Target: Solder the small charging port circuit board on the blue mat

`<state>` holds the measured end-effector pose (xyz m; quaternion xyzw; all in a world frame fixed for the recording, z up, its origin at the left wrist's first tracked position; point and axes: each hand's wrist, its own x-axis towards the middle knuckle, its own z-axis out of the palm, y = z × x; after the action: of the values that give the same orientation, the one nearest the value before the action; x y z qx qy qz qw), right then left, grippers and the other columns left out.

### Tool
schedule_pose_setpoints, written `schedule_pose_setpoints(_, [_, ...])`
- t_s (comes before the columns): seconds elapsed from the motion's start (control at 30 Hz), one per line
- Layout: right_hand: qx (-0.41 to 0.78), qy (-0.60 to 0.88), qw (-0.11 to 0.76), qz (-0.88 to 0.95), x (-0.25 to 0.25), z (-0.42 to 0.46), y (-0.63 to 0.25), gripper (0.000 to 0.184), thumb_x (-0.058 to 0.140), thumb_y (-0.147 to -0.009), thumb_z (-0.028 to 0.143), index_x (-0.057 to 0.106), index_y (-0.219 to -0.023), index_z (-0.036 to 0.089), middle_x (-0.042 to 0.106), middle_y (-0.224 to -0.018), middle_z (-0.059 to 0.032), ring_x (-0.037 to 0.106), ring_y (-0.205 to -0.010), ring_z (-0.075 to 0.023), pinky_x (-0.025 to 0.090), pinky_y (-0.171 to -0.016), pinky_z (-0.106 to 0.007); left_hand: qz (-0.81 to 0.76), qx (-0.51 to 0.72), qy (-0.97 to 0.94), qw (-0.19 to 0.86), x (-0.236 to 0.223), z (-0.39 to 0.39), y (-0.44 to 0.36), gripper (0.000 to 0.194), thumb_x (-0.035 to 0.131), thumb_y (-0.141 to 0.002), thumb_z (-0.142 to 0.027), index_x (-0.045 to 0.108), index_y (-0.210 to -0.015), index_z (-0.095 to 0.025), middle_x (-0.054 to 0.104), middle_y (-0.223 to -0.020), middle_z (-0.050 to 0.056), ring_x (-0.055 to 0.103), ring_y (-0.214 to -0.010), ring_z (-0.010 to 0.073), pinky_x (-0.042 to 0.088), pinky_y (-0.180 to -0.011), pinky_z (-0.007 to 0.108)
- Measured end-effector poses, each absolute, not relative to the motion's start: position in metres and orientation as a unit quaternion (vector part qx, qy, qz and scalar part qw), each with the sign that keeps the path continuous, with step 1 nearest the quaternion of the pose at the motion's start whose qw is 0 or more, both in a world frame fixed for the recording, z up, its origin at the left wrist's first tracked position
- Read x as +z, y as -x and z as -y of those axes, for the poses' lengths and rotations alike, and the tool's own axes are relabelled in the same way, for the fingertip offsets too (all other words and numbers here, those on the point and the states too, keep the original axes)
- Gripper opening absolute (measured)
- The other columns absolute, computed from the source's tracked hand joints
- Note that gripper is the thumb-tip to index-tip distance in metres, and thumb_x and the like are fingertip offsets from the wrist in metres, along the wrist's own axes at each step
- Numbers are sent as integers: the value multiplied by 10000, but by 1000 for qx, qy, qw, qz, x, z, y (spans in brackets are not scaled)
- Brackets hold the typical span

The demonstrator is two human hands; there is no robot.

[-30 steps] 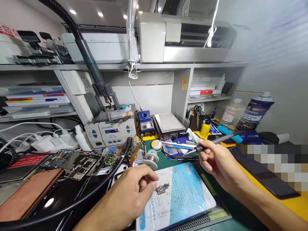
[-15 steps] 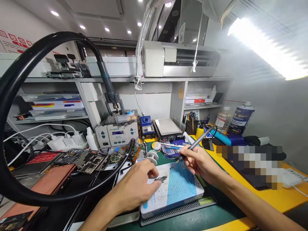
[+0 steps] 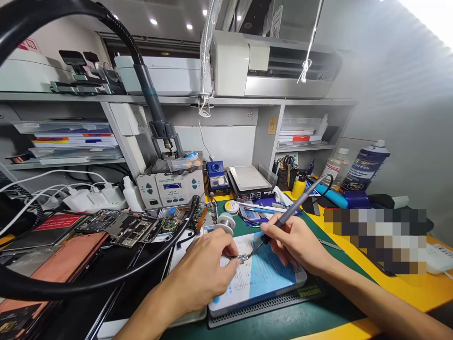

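Observation:
My right hand (image 3: 295, 238) is closed around the grey handle of a soldering iron (image 3: 293, 208), its tip pointing down and left. That tip comes right up to a small circuit board (image 3: 244, 258); whether they touch I cannot tell. Thumb and fingers of my left hand (image 3: 212, 264) pinch the board's left end, which they partly hide. Beneath both hands lies a white and blue box (image 3: 262, 283) on a grey perforated tray (image 3: 262, 307). Just behind my left hand stands a spool of solder wire (image 3: 225, 223).
At the left lie several phone circuit boards (image 3: 132, 226) and a copper-coloured phone panel (image 3: 71, 262). A black hose (image 3: 141, 283) loops across the left side. Behind are a grey control unit (image 3: 171, 189), a flat heating plate (image 3: 251, 179) and a spray can (image 3: 366, 165).
My left hand has lifted the small board slightly and tilted it. The soldering iron's tip has moved down to the board. The whole view has shifted downward.

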<state>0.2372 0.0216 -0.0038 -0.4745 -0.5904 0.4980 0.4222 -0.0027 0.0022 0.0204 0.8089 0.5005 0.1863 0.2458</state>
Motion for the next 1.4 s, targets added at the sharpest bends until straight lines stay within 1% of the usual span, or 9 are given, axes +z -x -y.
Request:
schedule_pose_setpoints(0.3, [501,471,421,591,-4,-20,-234,300,670,-1049,317,630,-801,153,540,-514,127,463,-314,-43,371,-307,-144,-506,181,-808,240,22,-3,1,91,580,-858,-244,668,-840,-235,613,-810,2,551,-728,192,399,-708,322])
schedule_pose_setpoints(0.63, [521,465,432,571,-5,-19,-234,302,697,-1032,281,625,-770,150,549,-523,124,475,-325,-41,361,-309,-139,-510,184,-805,243,21,-1,0,98,570,-860,-251,663,-833,-241,637,-838,7,569,-766,202,396,-713,324])
schedule_pose_setpoints(0.83, [541,469,519,467,-9,-34,-252,258,650,-1058,335,647,-879,148,523,-585,114,381,-334,-27,276,-290,-140,-507,186,-804,247,21,-1,2,130,584,-875,-290,703,-879,-237,678,-889,11,583,-785,197,411,-723,319])
schedule_pose_setpoints(0.93, [561,456,562,403,-5,-47,-268,242,635,-1062,360,656,-944,150,554,-647,93,404,-373,-37,327,-324,-153,-502,184,-808,245,23,-1,4,168,586,-889,-328,723,-887,-232,670,-876,15,563,-742,189,402,-682,312])
schedule_pose_setpoints(1.03, [598,431,575,355,0,-55,-281,220,643,-1056,358,667,-985,151,609,-720,63,480,-432,-56,403,-372,-171,-497,175,-814,245,31,-2,9,218,574,-910,-374,734,-919,-226,664,-863,15,560,-712,181,412,-634,296])
schedule_pose_setpoints(1.13, [630,406,581,318,4,-61,-289,200,654,-1049,350,676,-1035,152,659,-802,31,564,-507,-81,479,-431,-196,-493,167,-822,230,48,-5,11,267,539,-941,-398,741,-943,-224,694,-947,22,567,-705,169,442,-635,291])
schedule_pose_setpoints(1.23, [644,381,594,294,10,-66,-297,197,657,-1046,348,678,-1079,155,686,-868,8,613,-568,-102,526,-475,-219,-492,155,-836,186,69,-11,-3,252,533,-986,-363,732,-941,-215,698,-991,26,587,-745,171,473,-697,315])
schedule_pose_setpoints(1.3, [647,362,605,289,16,-68,-301,193,660,-1044,341,679,-1093,156,694,-893,0,629,-592,-109,541,-493,-227,-477,133,-854,159,81,-20,-21,197,596,-1002,-337,711,-941,-188,692,-962,26,628,-819,181,518,-783,351])
schedule_pose_setpoints(1.4, [651,336,616,291,24,-66,-307,185,668,-1040,328,680,-1103,155,702,-918,-7,646,-618,-116,556,-517,-237,-446,82,-883,125,89,-43,-53,220,669,-1002,-378,697,-977,-161,709,-1031,44,676,-954,203,562,-896,416])
